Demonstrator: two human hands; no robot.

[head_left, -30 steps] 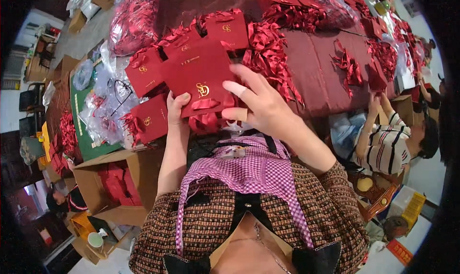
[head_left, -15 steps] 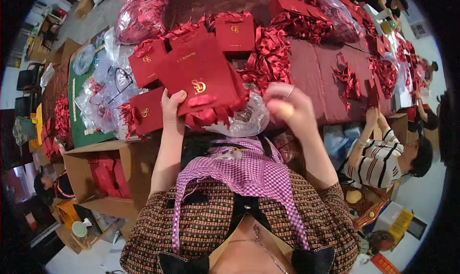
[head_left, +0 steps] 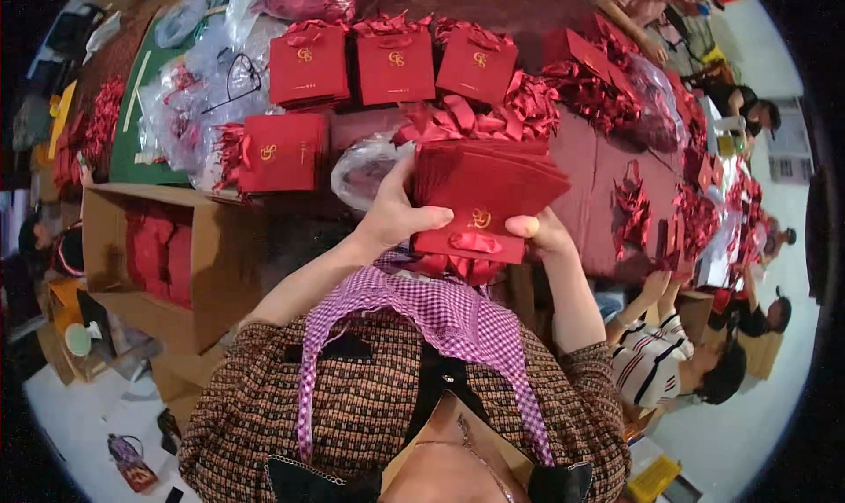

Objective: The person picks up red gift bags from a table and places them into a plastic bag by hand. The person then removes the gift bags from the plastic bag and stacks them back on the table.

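Left hand (head_left: 393, 217) and right hand (head_left: 547, 235) grip a fanned stack of red bags (head_left: 488, 184) from either side, thumbs on the top one, just beyond the checked apron (head_left: 422, 301); even pressure should steady those splayed edges.

This looks like a workshop for handwork or packing. A long bench (head_left: 585, 217) stretches across the frame toward the right, bearing stacks of matching red ribboned bags (head_left: 396, 70) at upper centre and heaps of red ribbon (head_left: 633, 211) at right. An open cardboard box (head_left: 220, 270) holds red goods (head_left: 158, 257) at left; several co-workers (head_left: 650, 355) line the right side.
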